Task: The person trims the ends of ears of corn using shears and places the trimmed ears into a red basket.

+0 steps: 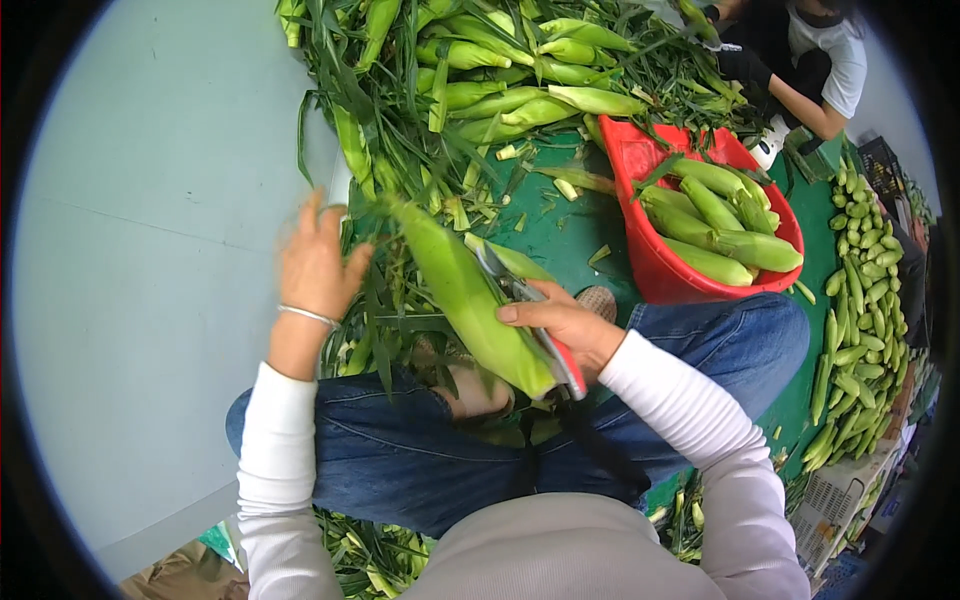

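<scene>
My right hand [565, 325] grips a green ear of corn in its husk [465, 305], thumb pressed on its side. The same hand also holds a metal cutting tool with a red handle [568, 368], lying along the ear; its exact kind is hard to make out. The ear slants from upper left to lower right above my lap. Beside its upper end is my left hand [322, 260], blurred by motion, with fingers apart and nothing visible in them. Another green ear [510, 258] shows just behind the tool.
A red plastic scoop-shaped basket [640, 250] with several ears stands right of my knee. Husked ears and leaves [500, 100] pile up ahead on the green floor [560, 225]. More ears [860, 330] are heaped far right. A pale wall [160, 250] runs along my left. Another person [820, 70] crouches at upper right.
</scene>
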Action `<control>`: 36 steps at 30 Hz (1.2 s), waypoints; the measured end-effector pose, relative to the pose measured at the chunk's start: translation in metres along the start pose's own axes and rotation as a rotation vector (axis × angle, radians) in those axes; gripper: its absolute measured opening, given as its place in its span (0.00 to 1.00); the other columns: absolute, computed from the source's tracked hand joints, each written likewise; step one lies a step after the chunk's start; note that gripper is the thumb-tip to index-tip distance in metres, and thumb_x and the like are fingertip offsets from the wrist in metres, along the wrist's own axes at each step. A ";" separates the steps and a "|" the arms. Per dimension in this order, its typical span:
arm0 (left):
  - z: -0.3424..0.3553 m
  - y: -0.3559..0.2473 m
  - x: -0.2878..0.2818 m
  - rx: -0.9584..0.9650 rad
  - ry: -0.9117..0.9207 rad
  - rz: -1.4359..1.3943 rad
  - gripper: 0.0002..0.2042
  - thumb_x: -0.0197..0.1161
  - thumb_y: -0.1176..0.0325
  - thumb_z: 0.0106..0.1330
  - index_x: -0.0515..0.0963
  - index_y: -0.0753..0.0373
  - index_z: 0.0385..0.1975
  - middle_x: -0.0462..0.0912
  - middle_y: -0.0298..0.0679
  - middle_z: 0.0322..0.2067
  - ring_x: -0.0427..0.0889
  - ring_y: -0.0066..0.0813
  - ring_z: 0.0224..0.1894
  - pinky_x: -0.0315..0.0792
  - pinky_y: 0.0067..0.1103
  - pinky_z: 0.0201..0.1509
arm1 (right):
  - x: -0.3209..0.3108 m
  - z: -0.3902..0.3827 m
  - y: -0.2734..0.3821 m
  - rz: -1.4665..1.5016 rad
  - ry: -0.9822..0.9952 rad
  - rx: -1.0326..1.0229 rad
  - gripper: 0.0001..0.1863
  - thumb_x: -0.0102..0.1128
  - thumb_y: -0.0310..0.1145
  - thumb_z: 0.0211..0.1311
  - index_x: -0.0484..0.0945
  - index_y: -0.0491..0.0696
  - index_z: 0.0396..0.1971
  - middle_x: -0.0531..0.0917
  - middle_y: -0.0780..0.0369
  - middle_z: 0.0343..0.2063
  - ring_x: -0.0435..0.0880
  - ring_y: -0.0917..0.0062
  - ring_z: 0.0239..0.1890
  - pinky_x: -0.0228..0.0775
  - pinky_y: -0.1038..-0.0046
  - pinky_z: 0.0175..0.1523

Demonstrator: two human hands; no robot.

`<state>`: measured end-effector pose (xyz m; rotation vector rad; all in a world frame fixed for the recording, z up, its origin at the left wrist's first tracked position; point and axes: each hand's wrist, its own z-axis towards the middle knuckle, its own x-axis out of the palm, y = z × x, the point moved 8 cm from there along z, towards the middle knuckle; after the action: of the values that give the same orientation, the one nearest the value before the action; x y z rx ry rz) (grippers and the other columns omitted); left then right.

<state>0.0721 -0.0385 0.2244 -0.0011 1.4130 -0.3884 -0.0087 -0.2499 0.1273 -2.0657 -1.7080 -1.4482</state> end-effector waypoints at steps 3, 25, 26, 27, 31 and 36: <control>-0.046 0.017 0.097 -0.512 0.676 -0.783 0.29 0.59 0.48 0.64 0.67 0.68 0.53 0.78 0.47 0.45 0.80 0.31 0.41 0.75 0.26 0.41 | 0.000 0.014 -0.005 -0.081 -0.008 -0.187 0.34 0.69 0.30 0.52 0.62 0.36 0.57 0.78 0.57 0.46 0.78 0.75 0.47 0.71 0.72 0.52; -0.028 -0.036 0.063 -0.030 0.368 -0.489 0.29 0.70 0.65 0.47 0.70 0.66 0.51 0.78 0.53 0.43 0.78 0.49 0.45 0.72 0.30 0.48 | -0.001 -0.006 0.052 -1.301 -0.325 -0.643 0.16 0.57 0.28 0.44 0.72 0.41 0.37 0.78 0.56 0.21 0.78 0.63 0.23 0.71 0.67 0.34; -0.029 -0.033 0.070 -0.089 0.408 -0.619 0.29 0.70 0.65 0.47 0.70 0.66 0.51 0.78 0.53 0.42 0.78 0.48 0.44 0.73 0.29 0.47 | -0.017 -0.002 0.055 -1.169 -0.436 -0.652 0.14 0.56 0.27 0.46 0.73 0.41 0.36 0.76 0.58 0.20 0.75 0.73 0.21 0.68 0.71 0.30; -0.028 -0.025 0.070 -0.164 0.433 -0.626 0.26 0.69 0.64 0.53 0.70 0.67 0.50 0.80 0.49 0.39 0.80 0.40 0.41 0.73 0.25 0.45 | -0.016 -0.003 0.065 -1.085 -0.456 -0.669 0.14 0.56 0.27 0.47 0.73 0.41 0.36 0.75 0.60 0.19 0.73 0.77 0.21 0.67 0.73 0.29; -0.043 -0.011 0.095 -0.568 0.490 -1.087 0.23 0.61 0.56 0.64 0.70 0.69 0.50 0.79 0.40 0.39 0.76 0.23 0.39 0.73 0.21 0.43 | -0.005 -0.007 0.057 -1.227 -0.411 -0.669 0.19 0.58 0.29 0.46 0.72 0.41 0.41 0.76 0.59 0.21 0.75 0.72 0.23 0.68 0.72 0.32; -0.051 -0.039 0.103 -0.544 0.524 -1.109 0.28 0.63 0.50 0.62 0.71 0.68 0.51 0.79 0.42 0.40 0.77 0.24 0.39 0.73 0.22 0.42 | 0.018 -0.003 0.041 -1.369 -0.364 -0.940 0.23 0.60 0.34 0.46 0.68 0.38 0.42 0.79 0.47 0.22 0.79 0.49 0.27 0.73 0.60 0.36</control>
<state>0.0236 -0.0911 0.1259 -1.2424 1.9055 -0.9354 0.0212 -0.2533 0.1604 -1.1799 -3.4066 -2.6900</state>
